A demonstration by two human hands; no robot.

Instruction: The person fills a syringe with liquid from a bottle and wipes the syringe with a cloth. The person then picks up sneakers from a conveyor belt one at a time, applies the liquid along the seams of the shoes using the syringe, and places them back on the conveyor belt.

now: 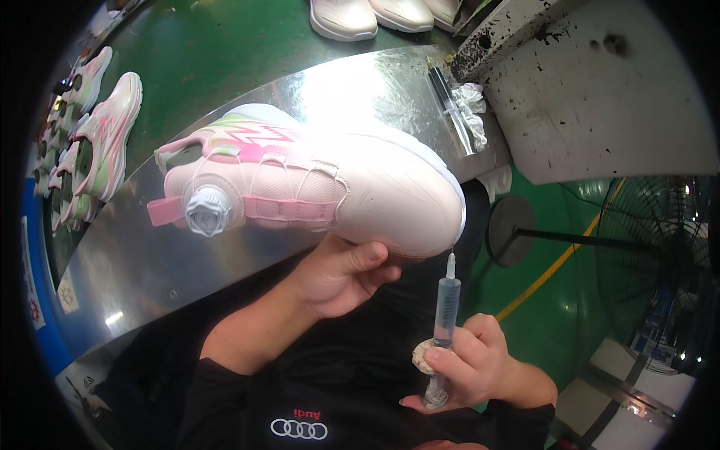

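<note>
A pale pink sneaker [390, 187] with green and pink markings, white laces and a round white dial on its tongue is tilted on its side above the metal table. My left hand [341, 277] is closed on it from below near the toe, thumb showing and some fingers hidden behind the shoe. In my right hand [472, 360] is a syringe [447, 307] with clear liquid, its tip pointing up. The needle end meets or nearly meets the sole edge at the toe. Off-white wrapping surrounds the syringe's lower end, where my fingers grip.
On the shiny metal table [225, 274] lie a second syringe-like tool [451, 112] and crumpled white tissue [471, 101]. Several sneakers [112, 142] stand at the left, others [341, 19] at the top. A stained pale panel [600, 90] and a black fan [660, 232] are on the right.
</note>
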